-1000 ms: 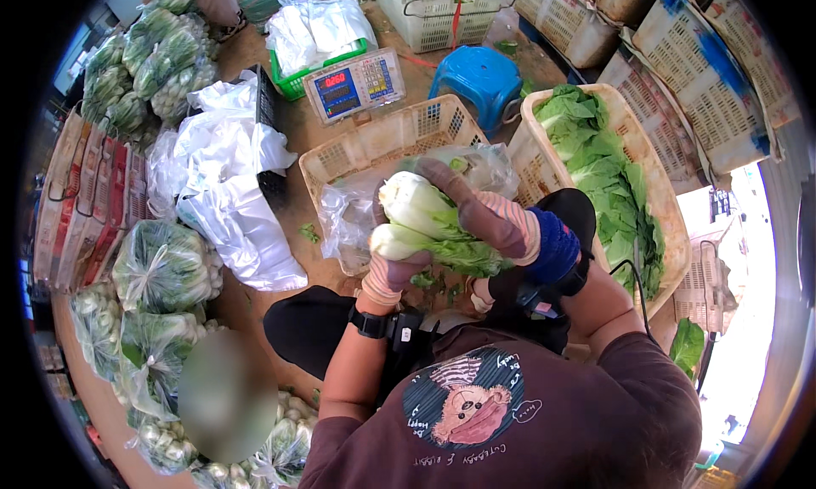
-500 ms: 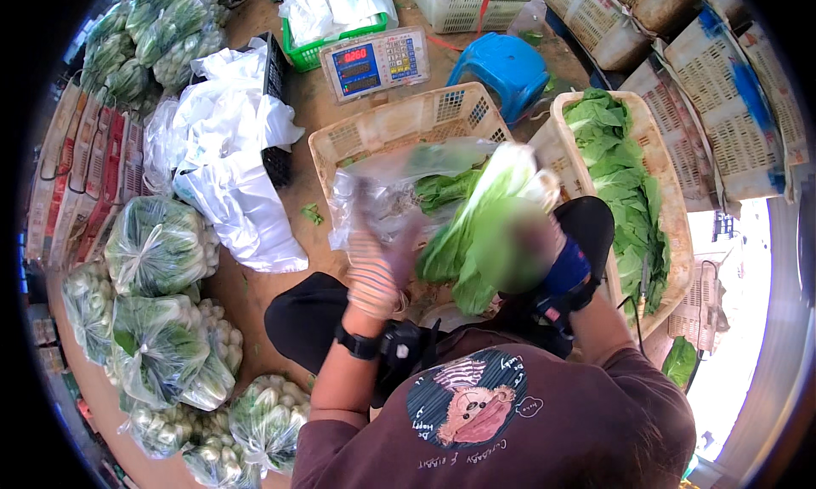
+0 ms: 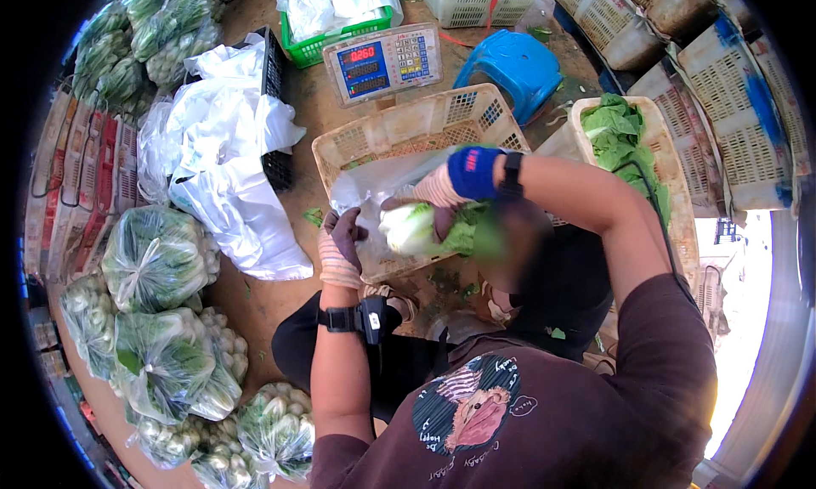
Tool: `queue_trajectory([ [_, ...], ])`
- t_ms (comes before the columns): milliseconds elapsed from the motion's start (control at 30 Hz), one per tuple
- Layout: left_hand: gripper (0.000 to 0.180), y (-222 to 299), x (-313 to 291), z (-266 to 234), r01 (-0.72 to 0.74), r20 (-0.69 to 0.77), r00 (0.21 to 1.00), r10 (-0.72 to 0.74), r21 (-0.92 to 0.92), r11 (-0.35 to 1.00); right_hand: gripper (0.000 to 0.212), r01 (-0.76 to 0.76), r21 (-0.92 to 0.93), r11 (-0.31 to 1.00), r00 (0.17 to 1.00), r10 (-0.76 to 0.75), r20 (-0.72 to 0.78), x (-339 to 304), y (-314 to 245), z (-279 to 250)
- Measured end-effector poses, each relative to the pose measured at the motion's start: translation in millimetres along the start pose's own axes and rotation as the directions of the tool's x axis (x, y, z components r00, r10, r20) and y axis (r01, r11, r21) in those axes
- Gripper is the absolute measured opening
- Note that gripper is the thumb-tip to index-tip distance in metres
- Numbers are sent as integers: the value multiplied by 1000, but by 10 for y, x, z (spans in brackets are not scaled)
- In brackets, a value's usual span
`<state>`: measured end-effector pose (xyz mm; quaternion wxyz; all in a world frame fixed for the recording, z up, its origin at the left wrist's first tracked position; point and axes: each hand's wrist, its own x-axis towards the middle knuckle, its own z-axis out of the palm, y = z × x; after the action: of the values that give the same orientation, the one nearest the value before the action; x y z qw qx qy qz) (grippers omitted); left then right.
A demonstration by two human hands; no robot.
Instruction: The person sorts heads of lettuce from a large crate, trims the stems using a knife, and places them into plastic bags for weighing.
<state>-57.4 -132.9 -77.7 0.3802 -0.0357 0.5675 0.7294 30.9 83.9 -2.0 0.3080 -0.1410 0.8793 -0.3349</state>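
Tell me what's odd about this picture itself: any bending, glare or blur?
Head view: edges bow toward a black, rounded border; head view: glare bleaches the far right, while knotted clear plastic bags of vegetables shine at left; head view: a soft blur covers part of the white-stemmed green leafy vegetable's leafy end.

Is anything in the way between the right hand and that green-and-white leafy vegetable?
Nothing visible stands in the way: the right hand, in a striped, dark-fingered glove, has its grip around the green-and-white leafy vegetable.

leafy greens [image 3: 410,231] in right grip [image 3: 432,197], left grip [image 3: 342,237] at clear plastic bag [image 3: 372,183]
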Motion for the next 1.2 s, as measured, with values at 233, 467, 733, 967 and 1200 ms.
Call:
queue_trajectory([
  [233,38,458,-460,252,79,342,930,-133,166,983,58,-553,-583,596,789,599,-136,822,723,276],
  [467,58,544,-478,369,180,387,921,-49,-309,934,42,-492,-399,774,870,454,-191,1183,326,548],
  [733,68,590,-419,246,192,443,896,-32,-320,928,49,-309,-488,816,887,62,-457,1441,1247,1367],
  [967,54,627,-314,204,18,198,980,12,-150,988,33,-260,207,943,678,331,-657,1443,1427,824],
  [1200,55,769,-257,102,-33,84,995,50,-194,980,38,397,913,-93,169,985,27,-236,2667,684],
])
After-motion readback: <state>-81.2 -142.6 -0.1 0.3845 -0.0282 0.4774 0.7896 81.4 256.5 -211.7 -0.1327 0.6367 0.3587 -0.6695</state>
